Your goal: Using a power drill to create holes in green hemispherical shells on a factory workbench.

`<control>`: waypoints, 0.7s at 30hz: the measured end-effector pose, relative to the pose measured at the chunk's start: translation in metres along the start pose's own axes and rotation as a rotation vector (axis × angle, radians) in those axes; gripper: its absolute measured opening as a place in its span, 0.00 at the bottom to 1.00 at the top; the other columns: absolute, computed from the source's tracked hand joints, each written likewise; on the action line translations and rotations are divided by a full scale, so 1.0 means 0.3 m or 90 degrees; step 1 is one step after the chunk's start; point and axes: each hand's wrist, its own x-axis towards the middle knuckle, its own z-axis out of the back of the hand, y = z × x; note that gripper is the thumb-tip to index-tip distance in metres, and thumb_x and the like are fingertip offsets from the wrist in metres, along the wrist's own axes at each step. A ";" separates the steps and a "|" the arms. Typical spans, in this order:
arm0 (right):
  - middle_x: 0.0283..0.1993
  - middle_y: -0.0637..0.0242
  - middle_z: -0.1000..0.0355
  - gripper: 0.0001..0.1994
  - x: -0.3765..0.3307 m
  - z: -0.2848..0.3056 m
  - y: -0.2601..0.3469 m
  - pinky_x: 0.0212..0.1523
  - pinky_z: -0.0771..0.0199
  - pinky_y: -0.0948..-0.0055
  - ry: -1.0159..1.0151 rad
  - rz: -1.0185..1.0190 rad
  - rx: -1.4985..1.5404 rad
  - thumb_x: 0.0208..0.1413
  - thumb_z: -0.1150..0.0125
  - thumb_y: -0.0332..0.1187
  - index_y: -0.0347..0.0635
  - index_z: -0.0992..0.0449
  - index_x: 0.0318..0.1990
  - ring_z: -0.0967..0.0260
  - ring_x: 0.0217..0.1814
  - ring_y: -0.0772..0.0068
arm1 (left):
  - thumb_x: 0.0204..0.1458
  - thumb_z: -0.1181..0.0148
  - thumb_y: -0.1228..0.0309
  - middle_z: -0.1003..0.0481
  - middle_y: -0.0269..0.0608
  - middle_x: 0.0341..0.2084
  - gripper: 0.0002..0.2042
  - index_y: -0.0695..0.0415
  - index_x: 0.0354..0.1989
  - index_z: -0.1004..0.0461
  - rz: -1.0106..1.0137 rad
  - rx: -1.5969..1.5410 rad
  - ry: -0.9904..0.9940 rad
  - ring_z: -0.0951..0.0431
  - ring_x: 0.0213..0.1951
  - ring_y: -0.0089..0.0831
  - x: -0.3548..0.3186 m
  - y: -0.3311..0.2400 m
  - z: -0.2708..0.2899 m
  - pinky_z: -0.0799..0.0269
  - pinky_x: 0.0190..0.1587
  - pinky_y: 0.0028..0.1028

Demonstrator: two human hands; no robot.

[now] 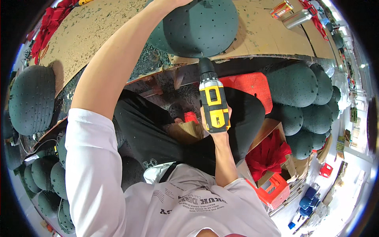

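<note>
A dark green rounded dome [197, 25], dotted with small holes, rests at the front edge of the workbench. My right hand [203, 118] is closed round the grip of a yellow and black cordless drill [213, 100]. The drill points away from me, and its thin bit [202, 54] meets the dome's near lower edge; how deep it sits I cannot tell. My left arm stretches over the bench to the dome's far side. Only a sliver of my left hand [182, 2] shows at the top edge, its fingers out of sight.
Green shavings litter the cardboard-covered bench [98, 43]. A can [281, 9] and a metal cylinder [297, 19] lie at its right. Stacked domes stand left [32, 100] and right [292, 85]. Near my right knee are a red plastic piece [252, 89] and a box of red ribbon [268, 156].
</note>
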 end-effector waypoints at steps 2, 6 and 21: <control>0.33 0.64 0.26 0.14 -0.035 0.007 -0.008 0.32 0.24 0.74 0.009 0.079 -0.084 0.45 0.30 0.26 0.35 0.25 0.40 0.22 0.32 0.68 | 0.54 0.38 0.58 0.19 0.48 0.42 0.17 0.58 0.44 0.17 0.009 0.002 0.006 0.20 0.46 0.42 0.003 0.002 0.000 0.26 0.54 0.36; 0.35 0.64 0.25 0.14 -0.071 0.038 0.020 0.34 0.24 0.75 0.044 0.031 -0.121 0.45 0.30 0.24 0.35 0.24 0.41 0.22 0.35 0.69 | 0.54 0.38 0.57 0.19 0.47 0.43 0.18 0.58 0.44 0.17 0.022 -0.009 0.032 0.20 0.47 0.42 0.003 0.008 0.003 0.27 0.54 0.36; 0.39 0.63 0.20 0.13 -0.104 0.352 0.221 0.44 0.23 0.64 0.019 -0.236 -0.162 0.48 0.28 0.28 0.41 0.19 0.43 0.21 0.41 0.61 | 0.50 0.37 0.55 0.20 0.50 0.39 0.17 0.56 0.38 0.16 -0.034 -0.023 -0.079 0.21 0.46 0.46 0.002 0.053 -0.050 0.27 0.52 0.40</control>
